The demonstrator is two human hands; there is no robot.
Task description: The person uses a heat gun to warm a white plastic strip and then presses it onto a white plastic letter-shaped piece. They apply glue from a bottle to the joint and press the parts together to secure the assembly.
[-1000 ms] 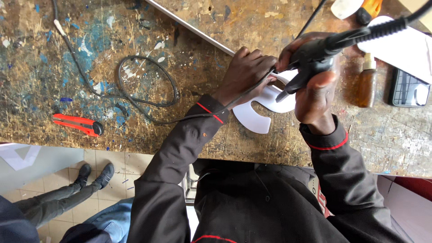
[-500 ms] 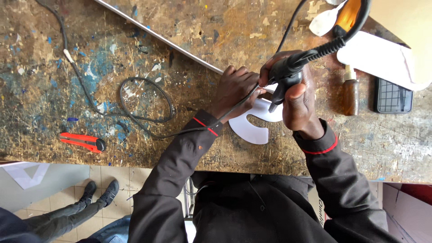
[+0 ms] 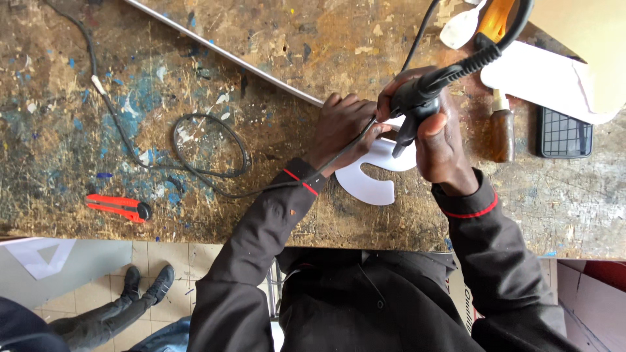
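The right hand, right of centre in the frame, is closed in a full grip around a black corded hand tool, its tip pointing down onto a white cut-out shape that lies flat on the workbench. The left hand, just left of the tool, lies palm down with fingers spread and slightly curled, pressing on the upper part of the white shape and closed on nothing. The shape sits at centre frame, near the bench's front edge; it already has a curved outline with a slot or notch cut into its lower side, so the piece looks largely formed, and the work in hand seems to be along the edge under the tool tip; how much of that edge is left cannot be told, since both hands cover it. The tool's thick cord runs up to the upper right of the frame, past an orange object there. A thinner black cable loops on the bench at centre left and passes under the left wrist, close enough to catch the sleeve. A thin metal strip crosses diagonally from the upper left towards the left hand. A brown-handled tool and a dark phone lie to the right, beside a white sheet. A red utility knife rests at lower left. Below the bench, another person's legs and dark shoes show on the tiled floor.
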